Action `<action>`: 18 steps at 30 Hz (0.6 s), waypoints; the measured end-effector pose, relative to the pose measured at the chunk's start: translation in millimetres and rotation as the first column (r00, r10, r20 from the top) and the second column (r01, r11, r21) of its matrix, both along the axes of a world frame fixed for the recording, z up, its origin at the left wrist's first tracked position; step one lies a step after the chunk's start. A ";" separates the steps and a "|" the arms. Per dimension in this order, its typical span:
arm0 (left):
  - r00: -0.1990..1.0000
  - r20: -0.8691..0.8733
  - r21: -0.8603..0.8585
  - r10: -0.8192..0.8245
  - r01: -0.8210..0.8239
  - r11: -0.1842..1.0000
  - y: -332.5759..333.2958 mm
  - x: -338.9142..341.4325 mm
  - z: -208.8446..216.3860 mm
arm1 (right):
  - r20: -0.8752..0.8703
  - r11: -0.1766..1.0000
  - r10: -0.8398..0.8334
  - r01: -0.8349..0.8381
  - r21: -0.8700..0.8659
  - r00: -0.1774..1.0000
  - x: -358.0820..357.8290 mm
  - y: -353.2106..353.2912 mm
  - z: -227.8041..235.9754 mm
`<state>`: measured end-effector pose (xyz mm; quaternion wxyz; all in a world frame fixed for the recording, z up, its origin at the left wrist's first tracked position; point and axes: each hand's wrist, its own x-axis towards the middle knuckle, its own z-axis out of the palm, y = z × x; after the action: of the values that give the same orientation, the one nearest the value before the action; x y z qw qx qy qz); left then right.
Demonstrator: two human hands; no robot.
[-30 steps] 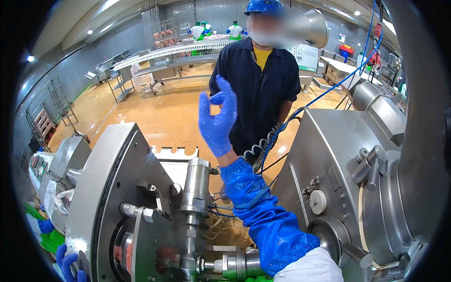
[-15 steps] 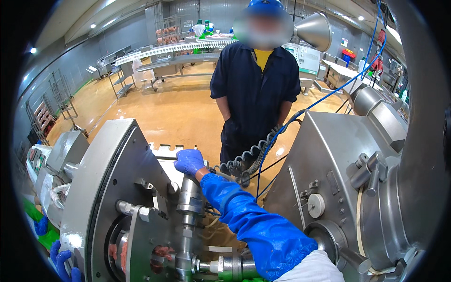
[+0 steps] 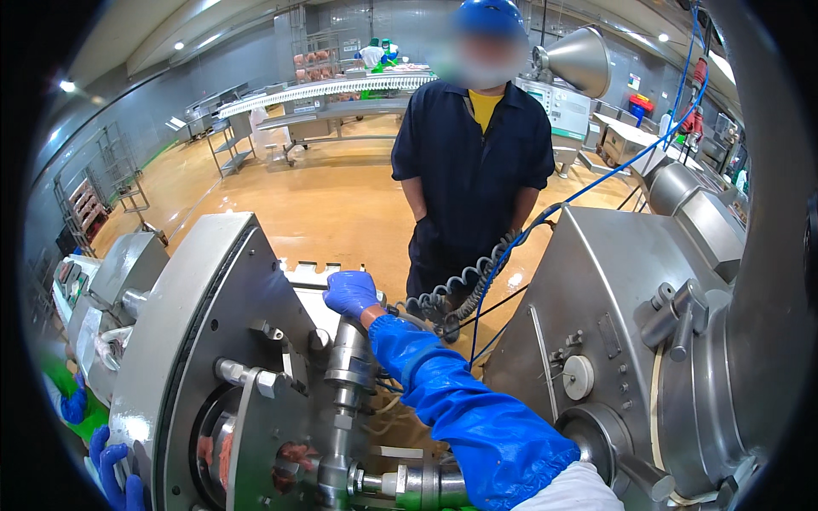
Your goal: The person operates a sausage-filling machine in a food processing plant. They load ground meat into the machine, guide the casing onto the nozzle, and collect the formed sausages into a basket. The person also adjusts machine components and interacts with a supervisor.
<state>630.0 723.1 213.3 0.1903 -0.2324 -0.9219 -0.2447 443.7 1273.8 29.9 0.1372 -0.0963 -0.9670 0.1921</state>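
My right hand (image 3: pixel 351 294), in a blue glove, reaches across the middle with its fingers curled closed. It is at the top end of an upright steel pipe fitting (image 3: pixel 351 358); the fingers hide whatever they grip. At the lower left edge, blue-gloved fingers (image 3: pixel 115 477), apparently of my left hand, are spread apart beside the steel housing (image 3: pixel 183 315); its arm is out of view. Pinkish ground meat (image 3: pixel 228 460) shows in the round opening of the housing, with more meat (image 3: pixel 296 457) around the hole of the front plate.
A person in dark coveralls (image 3: pixel 477 162) stands opposite, beyond a coiled grey hose (image 3: pixel 473 289) and a blue air line (image 3: pixel 588 187). A large steel machine (image 3: pixel 588 289) rises at my right. Another person's blue-gloved hand (image 3: pixel 75 400) is at the far left.
The whole view has shifted slightly. My right hand stays at the top of the pipe fitting, still closed. The fingers at the lower left have moved up slightly beside the housing.
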 end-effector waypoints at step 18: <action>0.987 0.089 -0.218 0.135 -0.113 0.969 -3.8 5.3 5.7 | 0.062 0.999 0.032 -0.034 0.020 0.998 6.4 0.8 9.4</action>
<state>635.4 719.3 219.0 0.1312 -0.1803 -0.9641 -0.1441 450.2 1274.6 39.3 0.1051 -0.0847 -0.9742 0.1811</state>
